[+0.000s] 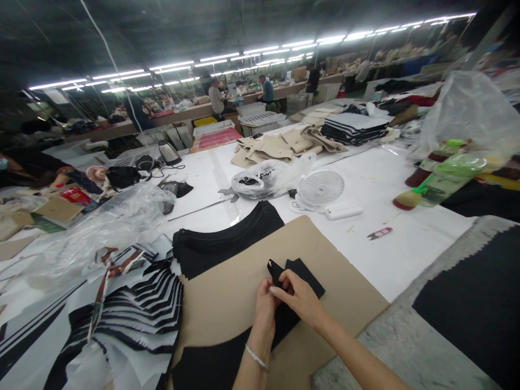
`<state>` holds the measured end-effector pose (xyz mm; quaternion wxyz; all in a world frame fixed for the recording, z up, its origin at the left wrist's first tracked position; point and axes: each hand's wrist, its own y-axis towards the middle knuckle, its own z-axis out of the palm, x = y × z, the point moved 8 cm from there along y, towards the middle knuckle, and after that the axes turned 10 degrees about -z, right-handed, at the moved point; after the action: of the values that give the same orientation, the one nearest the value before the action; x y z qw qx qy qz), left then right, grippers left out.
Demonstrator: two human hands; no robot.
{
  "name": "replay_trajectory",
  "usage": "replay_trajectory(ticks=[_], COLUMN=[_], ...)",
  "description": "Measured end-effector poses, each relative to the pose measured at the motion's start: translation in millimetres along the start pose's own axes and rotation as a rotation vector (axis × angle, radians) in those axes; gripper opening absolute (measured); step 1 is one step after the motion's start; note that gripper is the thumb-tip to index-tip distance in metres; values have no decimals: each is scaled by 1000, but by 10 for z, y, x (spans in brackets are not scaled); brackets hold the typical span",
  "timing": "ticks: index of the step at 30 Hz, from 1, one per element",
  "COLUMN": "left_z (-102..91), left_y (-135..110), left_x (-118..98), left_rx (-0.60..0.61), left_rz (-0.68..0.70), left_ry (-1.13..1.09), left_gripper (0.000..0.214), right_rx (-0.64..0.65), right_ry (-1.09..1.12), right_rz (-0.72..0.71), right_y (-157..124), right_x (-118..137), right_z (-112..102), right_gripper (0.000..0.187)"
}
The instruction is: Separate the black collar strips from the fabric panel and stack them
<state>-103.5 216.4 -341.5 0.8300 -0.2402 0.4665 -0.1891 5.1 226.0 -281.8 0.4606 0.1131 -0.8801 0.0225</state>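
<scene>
My left hand (265, 304) and my right hand (299, 295) meet over a tan cardboard sheet (227, 292). Between them they pinch a small black fabric piece (275, 269), its folded tip sticking up past my fingers. Under my right hand lies another small black fabric piece (305, 275). A larger black fabric panel (215, 357) with a curved edge rests on the cardboard's near side, partly hidden by my left forearm. Beyond the cardboard's far left edge is a stack of curved black fabric pieces (227, 238).
Layered black and white cut pieces (134, 319) fan out at left. A small white fan (320, 189), pink thread snips (380, 233) and a plastic bag (255, 181) lie beyond the cardboard. Bottles (450, 176) stand at right. Several people work in the background.
</scene>
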Motion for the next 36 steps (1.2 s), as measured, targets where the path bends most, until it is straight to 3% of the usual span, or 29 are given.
replay_trajectory(ticks=[4,8,11,15,19,23,29,36], left_z=[-4,8,9,-14,-60,-83,-55,-167], left_y=[-1,-42,-69,-61,-2,36,16,-27], left_x=[-4,-38,-62,-61,-27,-1,2,-62], left_rx=[-23,-37,-48,-65,-93,-106,-93,-140], left_rz=[10,6,11,8,-12,-17,-4,42], left_ry=[5,28,37,39,34,37,38,5], left_gripper=[28,30,32,36,42,42,38,41], right_rx=[-71,-132,-170,-208,-286,-342,-72,-40], right_ry=[-47,-62,-45,-31,-169,-357,-430,-576], right_rz=[-1,35,96,174,230,131,-232,-215], right_y=[-40,-54,-70,-127,-253,-325,-203,-113], right_x=[15,-93,-235,-493,-696,-546,-105,-374], right_z=[-67,-115,-143,-220,-440,-588,-171,9], right_gripper=[16,24,34,33,29,26,30,43])
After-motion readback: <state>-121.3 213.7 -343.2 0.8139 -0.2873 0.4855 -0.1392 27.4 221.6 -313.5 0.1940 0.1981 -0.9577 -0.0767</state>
